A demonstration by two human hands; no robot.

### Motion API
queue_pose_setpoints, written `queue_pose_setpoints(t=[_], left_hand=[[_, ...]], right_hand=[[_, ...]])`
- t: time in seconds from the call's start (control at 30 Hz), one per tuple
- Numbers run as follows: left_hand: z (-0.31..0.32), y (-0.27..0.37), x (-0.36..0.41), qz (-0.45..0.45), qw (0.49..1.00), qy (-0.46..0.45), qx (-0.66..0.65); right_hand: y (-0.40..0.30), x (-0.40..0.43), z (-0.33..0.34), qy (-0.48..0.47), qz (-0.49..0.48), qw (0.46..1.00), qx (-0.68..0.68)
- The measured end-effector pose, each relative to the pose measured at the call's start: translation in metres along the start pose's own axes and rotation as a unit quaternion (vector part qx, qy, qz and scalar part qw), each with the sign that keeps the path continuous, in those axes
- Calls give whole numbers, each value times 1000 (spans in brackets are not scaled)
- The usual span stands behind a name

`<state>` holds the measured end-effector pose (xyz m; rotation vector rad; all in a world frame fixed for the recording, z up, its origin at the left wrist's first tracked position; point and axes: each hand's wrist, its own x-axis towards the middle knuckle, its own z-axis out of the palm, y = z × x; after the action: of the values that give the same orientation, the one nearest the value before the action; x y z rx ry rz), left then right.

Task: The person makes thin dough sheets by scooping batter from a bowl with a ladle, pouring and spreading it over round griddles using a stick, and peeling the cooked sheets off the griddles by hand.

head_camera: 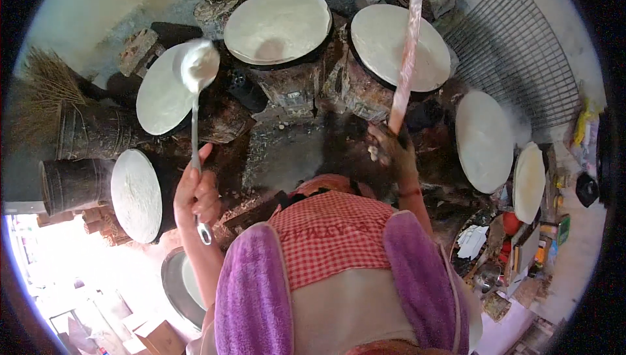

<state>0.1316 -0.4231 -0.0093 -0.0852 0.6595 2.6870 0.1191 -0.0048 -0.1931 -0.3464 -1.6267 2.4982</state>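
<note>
My left hand (199, 193) grips the metal handle of a ladle (199, 69) whose bowl holds white batter. That bowl hangs over the edge of a round, batter-coated griddle (160, 103). In my right hand (395, 152) is a long flat wooden stick (409, 52), smeared pale along most of its length. It points away from me, across a second coated griddle (376, 44). Between these two, another griddle (276, 20) carries a thin white sheet out to its rim. More white sheets lie on the far-left griddle (136, 196) and on the right griddle (484, 142).
A browning flat round (529, 184) is at far right, near a wire mesh rack (518, 56). A twig broom (49, 86) and metal drums (76, 184) stand left. A large basin (173, 281) sits beside my left arm. Papers (472, 241) lie in clutter at right.
</note>
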Motion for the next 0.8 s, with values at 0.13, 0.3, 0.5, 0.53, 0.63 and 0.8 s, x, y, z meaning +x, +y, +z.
queue_pose_setpoints(t=[0.13, 0.3, 0.5, 0.53, 0.63, 0.8], left_hand=[[-48, 34, -13, 4, 986, 106, -125], [-66, 18, -36, 79, 940, 181, -276], [-50, -14, -52, 152, 912, 293, -244], [-45, -18, -49, 167, 904, 295, -262], [-29, -23, -36, 205, 879, 319, -289], [-21, -29, -21, 223, 875, 304, -304]], right_hand=[[-14, 67, 100, -82, 191, 965, -162], [24, 173, 187, -153, 191, 940, -240], [57, 275, 315, -285, -116, 688, -658], [64, 282, 326, -295, -115, 685, -656], [74, 303, 345, -328, -176, 622, -689], [63, 331, 346, -346, -65, 635, -688]])
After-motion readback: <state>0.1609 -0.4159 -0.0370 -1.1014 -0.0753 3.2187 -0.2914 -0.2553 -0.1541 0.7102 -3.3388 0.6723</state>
